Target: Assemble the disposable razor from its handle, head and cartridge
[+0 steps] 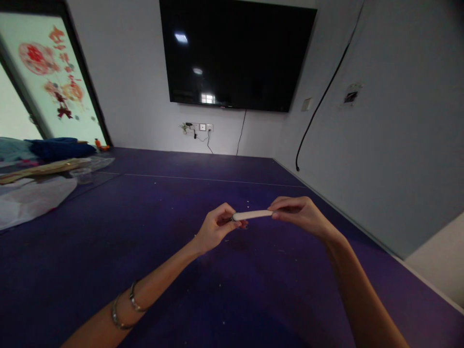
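A pale cream, slim, round-ended bar (253,215) is stretched level between my two hands, above the dark purple surface (174,290). Its exact kind does not show. My left hand (217,224) pinches the rounded left end, thumb below and fingers curled behind it. At the other end, the fingertips and thumb of my right hand (293,210) close on the tip. A small dark part shows by the left fingers, too small to make out. Two metal bracelets (125,309) circle my left forearm.
Small white crumbs (247,202) are scattered over the surface. At the left lie clear plastic sheeting (39,200), flat cardboard (47,168) and folded blue cloth (60,147). A black cable (319,104) hangs down the right wall. A television (235,53) is mounted ahead, above wall sockets (202,127).
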`<control>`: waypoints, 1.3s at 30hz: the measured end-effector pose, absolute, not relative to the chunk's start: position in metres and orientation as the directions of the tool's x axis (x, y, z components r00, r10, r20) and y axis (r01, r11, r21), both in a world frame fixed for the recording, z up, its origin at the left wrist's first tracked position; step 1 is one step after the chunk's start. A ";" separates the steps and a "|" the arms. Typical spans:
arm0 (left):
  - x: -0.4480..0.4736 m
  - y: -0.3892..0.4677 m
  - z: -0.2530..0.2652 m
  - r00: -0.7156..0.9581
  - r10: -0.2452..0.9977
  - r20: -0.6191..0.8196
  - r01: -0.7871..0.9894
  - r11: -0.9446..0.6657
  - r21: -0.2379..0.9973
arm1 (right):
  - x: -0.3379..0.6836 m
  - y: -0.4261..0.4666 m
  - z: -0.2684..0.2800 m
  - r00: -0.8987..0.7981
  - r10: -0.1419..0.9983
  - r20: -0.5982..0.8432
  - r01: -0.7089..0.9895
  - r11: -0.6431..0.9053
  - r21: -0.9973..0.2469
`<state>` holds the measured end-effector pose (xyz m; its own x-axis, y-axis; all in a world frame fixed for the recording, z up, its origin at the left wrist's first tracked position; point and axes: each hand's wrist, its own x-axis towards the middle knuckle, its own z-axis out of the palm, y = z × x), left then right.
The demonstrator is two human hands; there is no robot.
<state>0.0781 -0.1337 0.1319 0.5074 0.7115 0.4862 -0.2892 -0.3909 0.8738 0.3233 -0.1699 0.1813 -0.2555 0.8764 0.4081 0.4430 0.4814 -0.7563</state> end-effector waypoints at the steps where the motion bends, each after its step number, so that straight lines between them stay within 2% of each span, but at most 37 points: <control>1: 0.078 -0.134 0.132 0.507 0.713 0.484 -0.292 -0.387 0.875 | 0.323 -0.169 0.181 -0.245 0.879 0.409 0.451 0.477 -0.755; 5: 0.078 -0.134 0.132 0.503 0.717 0.482 -0.302 -0.377 0.876 | 0.325 -0.168 0.181 -0.197 0.879 0.435 0.457 0.475 -0.752; 10: 0.079 -0.134 0.132 0.501 0.717 0.484 -0.299 -0.382 0.875 | 0.324 -0.168 0.180 -0.253 0.875 0.414 0.431 0.485 -0.761; 14: 0.079 -0.133 0.132 0.505 0.715 0.484 -0.315 -0.369 0.874 | 0.326 -0.167 0.179 -0.196 0.883 0.426 0.449 0.467 -0.762; 19: 0.078 -0.134 0.132 0.504 0.715 0.485 -0.301 -0.381 0.874 | 0.326 -0.167 0.179 -0.255 0.880 0.401 0.432 0.474 -0.767; 24: 0.079 -0.134 0.131 0.501 0.721 0.479 -0.298 -0.375 0.878 | 0.328 -0.165 0.178 -0.200 0.883 0.424 0.438 0.467 -0.768; 29: 0.079 -0.133 0.128 0.503 0.712 0.490 -0.307 -0.383 0.871 | 0.327 -0.166 0.179 -0.263 0.883 0.388 0.443 0.468 -0.765; 34: 0.078 -0.131 0.127 0.502 0.714 0.487 -0.328 -0.364 0.872 | 0.328 -0.166 0.178 -0.209 0.891 0.404 0.437 0.454 -0.776; 39: 0.079 -0.133 0.130 0.500 0.716 0.487 -0.336 -0.358 0.871 | 0.329 -0.164 0.177 -0.260 0.883 0.390 0.420 0.467 -0.778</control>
